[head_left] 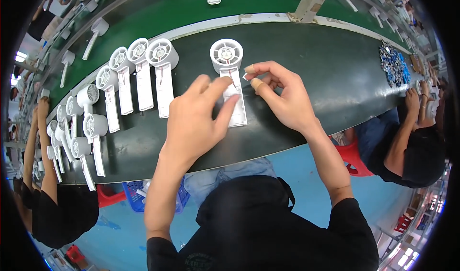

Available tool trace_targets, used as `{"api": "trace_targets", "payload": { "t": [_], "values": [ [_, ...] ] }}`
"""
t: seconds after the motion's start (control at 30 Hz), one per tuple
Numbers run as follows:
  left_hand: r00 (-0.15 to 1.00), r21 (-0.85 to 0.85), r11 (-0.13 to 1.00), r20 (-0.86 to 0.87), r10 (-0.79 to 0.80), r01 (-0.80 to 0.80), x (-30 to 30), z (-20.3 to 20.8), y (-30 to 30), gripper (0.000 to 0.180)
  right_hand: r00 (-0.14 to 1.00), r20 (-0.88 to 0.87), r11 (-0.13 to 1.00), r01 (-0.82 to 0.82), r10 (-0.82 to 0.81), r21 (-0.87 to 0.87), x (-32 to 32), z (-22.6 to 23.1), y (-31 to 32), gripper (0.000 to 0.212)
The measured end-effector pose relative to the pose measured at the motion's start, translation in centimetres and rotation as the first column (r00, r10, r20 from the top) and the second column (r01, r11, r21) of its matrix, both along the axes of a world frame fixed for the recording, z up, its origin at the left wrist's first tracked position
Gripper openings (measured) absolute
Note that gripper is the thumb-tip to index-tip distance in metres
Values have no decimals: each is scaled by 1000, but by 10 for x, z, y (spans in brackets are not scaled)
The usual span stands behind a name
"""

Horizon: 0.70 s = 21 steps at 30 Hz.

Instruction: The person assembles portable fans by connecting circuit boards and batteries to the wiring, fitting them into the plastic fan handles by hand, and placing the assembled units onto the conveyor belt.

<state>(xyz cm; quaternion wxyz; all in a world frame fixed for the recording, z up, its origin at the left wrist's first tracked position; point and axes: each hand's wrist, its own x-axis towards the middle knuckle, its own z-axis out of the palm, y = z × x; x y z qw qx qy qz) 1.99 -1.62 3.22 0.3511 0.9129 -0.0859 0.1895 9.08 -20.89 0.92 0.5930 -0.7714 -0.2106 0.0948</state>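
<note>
In front of me a white handheld fan (226,55) lies on the dark bench, round head away from me. Its long handle (238,113) is uncovered, and thin reddish wires run from the head into it. My left hand (196,113) is over the handle's left side, thumb and fingers apart, fingertips at or just above the wires. Whether they touch is hard to tell. Just right of the handle, my right hand (282,91) pinches a small white piece (246,76) between thumb and forefinger; its exact kind is too small to make out.
More white fans (161,55) stand in a row and cluster to the left. Blue and dark small parts (394,64) are heaped at the far right. Beyond a metal rail (239,20) runs a green belt (191,5) carrying fans. Co-workers sit on both sides. A blue basket (135,199) is below.
</note>
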Motion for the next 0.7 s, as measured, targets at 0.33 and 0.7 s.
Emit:
{"api": "trace_targets", "payload": {
  "t": [0.33, 0.7],
  "values": [
    [833, -738, 525, -545, -91, -425, 18, -4, -3, 12, 777, 622, 989, -5, 98, -149, 11, -5, 27, 19],
    [883, -787, 552, -434, -179, -275, -1, -15, 9, 40, 637, 770, 985, 107, 38, -138, 18, -24, 40, 21]
  ]
}}
